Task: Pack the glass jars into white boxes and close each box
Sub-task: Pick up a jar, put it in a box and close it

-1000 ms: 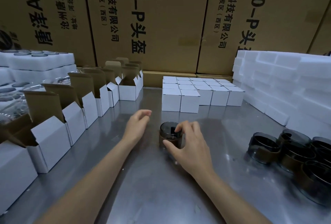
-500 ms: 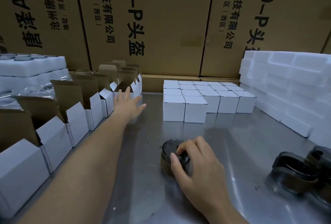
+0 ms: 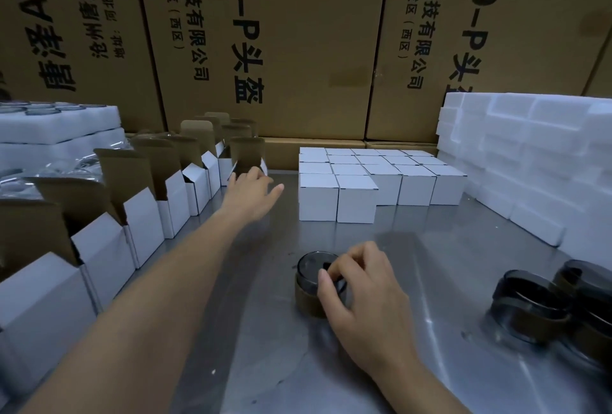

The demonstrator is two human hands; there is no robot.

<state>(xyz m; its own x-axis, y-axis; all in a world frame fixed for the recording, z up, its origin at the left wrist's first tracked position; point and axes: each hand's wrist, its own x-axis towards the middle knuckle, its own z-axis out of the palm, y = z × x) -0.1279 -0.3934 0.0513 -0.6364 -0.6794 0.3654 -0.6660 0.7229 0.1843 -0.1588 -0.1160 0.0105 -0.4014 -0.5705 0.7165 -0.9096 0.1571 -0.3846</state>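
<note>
1. The step in hand seems to be the start of 1 packing cycle: a jar is taken, and an open box is being fetched for it.
2. The right hand (image 3: 361, 294) grasps the glass jar (image 3: 313, 284) at its rim, thumb on the near side and fingers curled over the far side. The jar stands upright on the metal table (image 3: 414, 281), near the middle, with a brown band around its lower part.
3. The left hand (image 3: 251, 191) is stretched forward, fingers straight and spread, holding nothing. It is just beside the open white box (image 3: 246, 157) at the far end of the row of open boxes (image 3: 149, 215); I cannot tell if the fingertips touch it.
4. The closed white boxes (image 3: 374, 178) stand in a block behind, well apart from the jar. More jars (image 3: 536, 301) wait at the right edge.
5. The next move, as I judge it, calls for the left hand to grip that open box and bring it near the jar, with the brown flap kept up.
6. Then the jar must go in upright, and the flap must be tucked shut. The box fits tightly, so the jar should be aligned with care.
</note>
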